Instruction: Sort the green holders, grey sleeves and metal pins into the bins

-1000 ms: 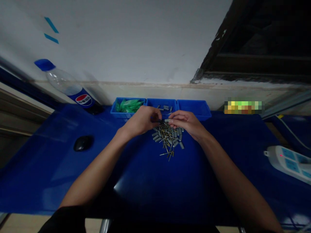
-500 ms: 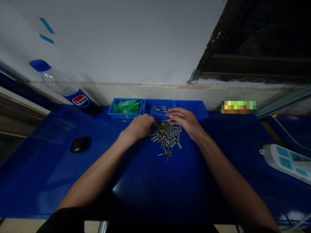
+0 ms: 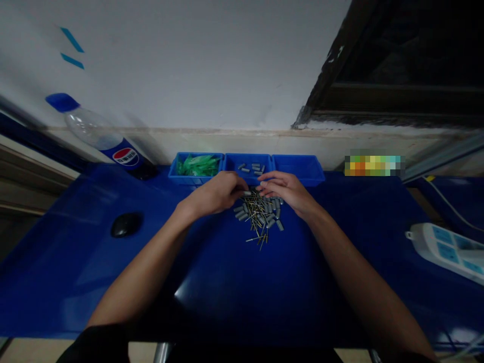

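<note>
A loose pile of thin brass-and-silver pins lies on the blue table, mixed with short grey metal cylinders. At the pile's far left edge, my left hand is closed, with a small grey cylinder pinched at its fingertips. My right hand hovers over the far right of the pile, fingers stretched leftward and somewhat apart, close to that cylinder. Nothing shows clearly between the right fingers. Behind both hands, several grey cylinders lie in the middle blue bin.
A green plastic bag fills the left bin. The right bin adjoins the middle one. A cola bottle and black mouse are on the left. A white power strip lies right; a wall rises behind.
My left hand has risen slightly from the pile and moved right, now showing a grey cylinder at its fingertips. My right fingers have shifted slightly left, toward it.
</note>
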`<control>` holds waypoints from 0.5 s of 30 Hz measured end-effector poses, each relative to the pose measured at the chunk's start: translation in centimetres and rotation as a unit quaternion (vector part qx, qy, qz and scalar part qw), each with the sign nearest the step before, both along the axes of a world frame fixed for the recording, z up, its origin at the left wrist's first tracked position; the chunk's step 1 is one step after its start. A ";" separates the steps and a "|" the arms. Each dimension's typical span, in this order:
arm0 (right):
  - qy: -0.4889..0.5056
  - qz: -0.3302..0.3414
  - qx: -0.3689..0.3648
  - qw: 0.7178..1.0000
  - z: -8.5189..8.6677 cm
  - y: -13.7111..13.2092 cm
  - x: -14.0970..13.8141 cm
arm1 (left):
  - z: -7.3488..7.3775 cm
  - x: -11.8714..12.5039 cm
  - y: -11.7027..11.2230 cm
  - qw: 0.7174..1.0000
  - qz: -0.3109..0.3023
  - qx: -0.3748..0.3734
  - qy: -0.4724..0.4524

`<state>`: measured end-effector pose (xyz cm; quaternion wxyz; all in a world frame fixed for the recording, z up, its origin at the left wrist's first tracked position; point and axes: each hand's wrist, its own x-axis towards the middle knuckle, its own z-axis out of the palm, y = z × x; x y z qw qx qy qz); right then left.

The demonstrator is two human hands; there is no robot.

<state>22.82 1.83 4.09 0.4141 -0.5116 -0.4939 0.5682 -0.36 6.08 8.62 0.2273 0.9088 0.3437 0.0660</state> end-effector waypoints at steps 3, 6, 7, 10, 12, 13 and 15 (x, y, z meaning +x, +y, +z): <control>0.028 0.014 -0.022 0.999 -0.2 0.0 -0.1 | -0.5 0.6 -0.1 0.991 0.043 -0.012 -0.123; 0.079 0.032 -0.032 0.996 -0.5 -0.1 -0.2 | -1.1 1.2 -0.4 0.973 0.073 -0.031 -0.216; 0.093 0.035 -0.030 0.995 -0.6 -0.2 -0.3 | -1.2 1.3 -0.6 0.968 0.074 -0.044 -0.236; 0.111 0.041 -0.020 0.993 -0.9 -0.3 -0.3 | -1.4 1.5 -0.7 0.957 0.063 -0.082 -0.271; 0.098 0.041 -0.010 0.994 -0.9 -0.3 -0.3 | -1.4 1.3 -0.6 0.960 0.055 -0.091 -0.258; 0.081 0.039 -0.002 0.996 -0.8 -0.4 -0.4 | -1.5 1.2 -0.4 0.967 0.052 -0.087 -0.234; 0.036 0.027 0.017 0.999 -0.7 -0.4 -0.5 | -1.8 0.9 -0.1 0.984 0.053 -0.055 -0.160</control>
